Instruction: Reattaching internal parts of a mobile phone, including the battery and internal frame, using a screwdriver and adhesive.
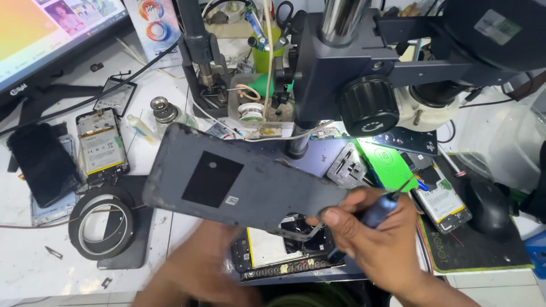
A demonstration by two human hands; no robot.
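Nearest to me, my left hand [199,267] is low in the frame, blurred and partly hidden under a grey phone back cover [239,179]; I cannot tell how its fingers are set. My right hand [378,244] is closed around a dark-handled screwdriver [380,209], and its thumb presses the cover's right end. The cover is lifted and tilted, its inside face showing a black square patch. Directly beneath it an opened phone [284,250] lies on the table [23,267], its battery and board exposed. To the left sits a roll of black tape [102,224]. Beyond that lie another opened phone [101,145] and a black phone [42,162]. To the right are a third opened phone [443,202] and a black mouse [489,207]. Farthest off, a microscope [392,74] stands over the table, and a monitor [51,34] fills the upper left.
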